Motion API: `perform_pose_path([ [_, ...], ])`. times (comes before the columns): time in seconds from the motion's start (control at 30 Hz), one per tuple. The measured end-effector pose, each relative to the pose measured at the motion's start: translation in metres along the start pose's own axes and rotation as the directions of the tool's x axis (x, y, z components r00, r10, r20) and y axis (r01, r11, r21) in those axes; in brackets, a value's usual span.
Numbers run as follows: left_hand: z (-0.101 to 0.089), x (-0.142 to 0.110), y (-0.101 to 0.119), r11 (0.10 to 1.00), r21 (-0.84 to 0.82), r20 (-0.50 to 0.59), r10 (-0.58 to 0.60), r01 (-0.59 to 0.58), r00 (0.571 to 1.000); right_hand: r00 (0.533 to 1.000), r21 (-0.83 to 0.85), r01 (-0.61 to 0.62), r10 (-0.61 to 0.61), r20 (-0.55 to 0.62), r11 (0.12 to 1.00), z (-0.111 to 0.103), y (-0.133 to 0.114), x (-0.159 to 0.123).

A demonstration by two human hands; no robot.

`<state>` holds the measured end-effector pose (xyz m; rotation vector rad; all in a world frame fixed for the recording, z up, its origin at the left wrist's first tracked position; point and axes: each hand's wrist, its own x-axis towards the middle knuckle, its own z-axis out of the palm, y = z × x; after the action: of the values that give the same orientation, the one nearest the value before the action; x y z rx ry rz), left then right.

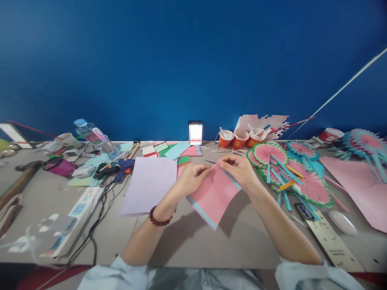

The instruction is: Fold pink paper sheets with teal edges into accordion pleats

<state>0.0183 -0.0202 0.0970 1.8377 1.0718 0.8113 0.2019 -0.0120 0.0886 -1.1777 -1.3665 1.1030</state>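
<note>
A pink sheet of paper [213, 194] with light blue strips along two edges hangs tilted above the table, its lower corner pointing toward me. My left hand [193, 177] pinches its upper left part, a dark red bead bracelet on the wrist. Close beside it, my right hand [237, 171] pinches the upper corner between thumb and fingers. A stack of pale lilac paper [151, 183] lies just left of my left hand. Scissors [210, 162] show partly behind the pink paper. Finished-looking pink fans with green scalloped edges [270, 154] lie right of my right hand.
Red paper cups [226, 139] stand by the blue wall, near a propped phone [196, 133]. On the left are a blue glue gun [123, 169], a tilted water bottle [96, 137] and a power strip [79, 217] with cables. A white mouse [342, 222] lies at right.
</note>
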Motion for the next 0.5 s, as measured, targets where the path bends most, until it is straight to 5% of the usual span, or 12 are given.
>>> perform_pose_path([
  [0.3, 0.0018, 0.0016, -0.0037, 1.000, -0.012, -0.006, 0.027, -0.027, 1.000, 0.986, 0.029, -0.055, 0.049, 0.162, 0.998, -0.0022, 0.0006, 0.0006],
  [0.5, 0.0016, -0.0022, -0.0008, 0.996, 0.063, 0.014, 0.067, -0.068, 0.998, 0.971, -0.141, -0.045, 0.077, 0.224, 0.989, -0.0058, 0.0040, 0.0023],
])
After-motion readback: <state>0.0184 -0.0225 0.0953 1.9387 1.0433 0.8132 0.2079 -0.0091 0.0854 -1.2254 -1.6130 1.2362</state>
